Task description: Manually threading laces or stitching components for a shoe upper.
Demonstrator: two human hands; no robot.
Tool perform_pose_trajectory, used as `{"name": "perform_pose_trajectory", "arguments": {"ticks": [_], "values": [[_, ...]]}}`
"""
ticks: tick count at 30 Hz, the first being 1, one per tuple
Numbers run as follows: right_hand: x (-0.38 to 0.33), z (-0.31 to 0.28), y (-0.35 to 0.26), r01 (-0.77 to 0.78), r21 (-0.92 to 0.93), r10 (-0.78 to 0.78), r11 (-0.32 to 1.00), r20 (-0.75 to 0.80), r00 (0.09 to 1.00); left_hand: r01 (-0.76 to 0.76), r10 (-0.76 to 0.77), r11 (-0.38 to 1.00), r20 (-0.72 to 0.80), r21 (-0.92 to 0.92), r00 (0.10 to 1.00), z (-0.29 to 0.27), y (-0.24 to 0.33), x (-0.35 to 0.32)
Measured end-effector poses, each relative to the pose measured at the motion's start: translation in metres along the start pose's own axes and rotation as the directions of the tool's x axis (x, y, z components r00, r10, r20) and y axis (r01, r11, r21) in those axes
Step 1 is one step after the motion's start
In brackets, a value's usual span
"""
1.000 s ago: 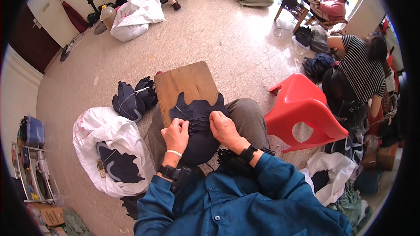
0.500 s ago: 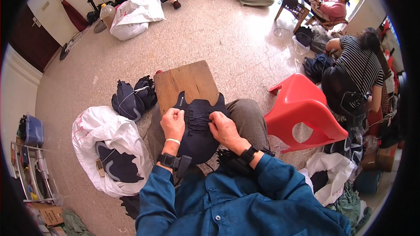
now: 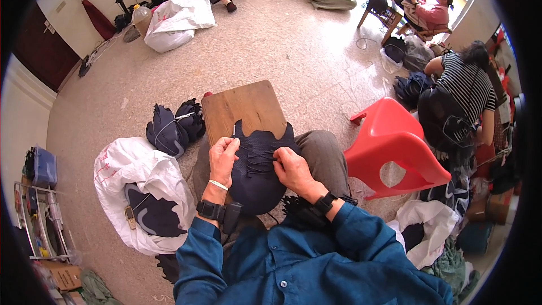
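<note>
"If we begin at the far left, what do you see?"

"A translucent blue plastic box [image 3: 44, 168] near the wall, then a crumpled white plastic sack [image 3: 116, 178], open at the top, with dark navy cut fabric pieces [image 3: 161, 214] inside. Just beyond it lies a navy fabric bundle [image 3: 166, 130] tied with pale cord."

"And next along?"

"A flat brown wooden board [image 3: 243, 101], directly in front of the person. Lying partly over its near end is a dark navy fabric shoe upper [image 3: 257, 189], its rounded end toward the person and two prongs pointing away."

"Where is the left hand [image 3: 224, 161]?"

"At the upper's left edge, thumb and fingertips together. What sits between them is too small to make out."

"What crosses the middle?"

"A thin dark lace [image 3: 259, 155], strung in slanting lines between the two sides."

"And the right hand [image 3: 293, 166]?"

"Fingers curled at the upper's right edge, by the lace. Whether they clamp lace or fabric, I cannot tell."

"Further right?"

"A glossy red plastic stool [image 3: 389, 130] with a round opening, near the knee. Past it, a person in a black-and-white striped top [image 3: 466, 82] bends forward."
</note>
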State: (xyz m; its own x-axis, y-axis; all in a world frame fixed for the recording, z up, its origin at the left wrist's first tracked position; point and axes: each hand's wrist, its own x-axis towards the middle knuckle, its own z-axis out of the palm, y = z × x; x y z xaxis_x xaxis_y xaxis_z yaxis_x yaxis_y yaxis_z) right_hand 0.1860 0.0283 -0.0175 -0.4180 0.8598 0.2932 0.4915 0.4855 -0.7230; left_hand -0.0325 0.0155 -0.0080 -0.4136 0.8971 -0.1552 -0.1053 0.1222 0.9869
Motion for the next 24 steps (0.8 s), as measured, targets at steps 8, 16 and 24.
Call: {"name": "perform_pose_trajectory", "arguments": {"ticks": [8, 16, 24], "values": [[0.012, -0.009, -0.020, -0.012, 0.210, 0.034, 0.978, -0.099, 0.995, 0.099, -0.083, 0.991, 0.168, -0.095, 0.982, 0.004, 0.007, -0.007], [0.039, -0.007, -0.027, 0.028, 0.238, -0.013, 0.971, -0.064, 0.998, 0.074, -0.082, 0.996, 0.200, 0.050, 0.976, -0.008, 0.006, -0.009], [0.028, 0.011, -0.019, 0.105, 0.091, -0.107, 0.990, 0.020, 0.994, -0.282, 0.277, 0.838, 0.083, 0.467, 0.957, -0.016, -0.013, -0.008]]}}
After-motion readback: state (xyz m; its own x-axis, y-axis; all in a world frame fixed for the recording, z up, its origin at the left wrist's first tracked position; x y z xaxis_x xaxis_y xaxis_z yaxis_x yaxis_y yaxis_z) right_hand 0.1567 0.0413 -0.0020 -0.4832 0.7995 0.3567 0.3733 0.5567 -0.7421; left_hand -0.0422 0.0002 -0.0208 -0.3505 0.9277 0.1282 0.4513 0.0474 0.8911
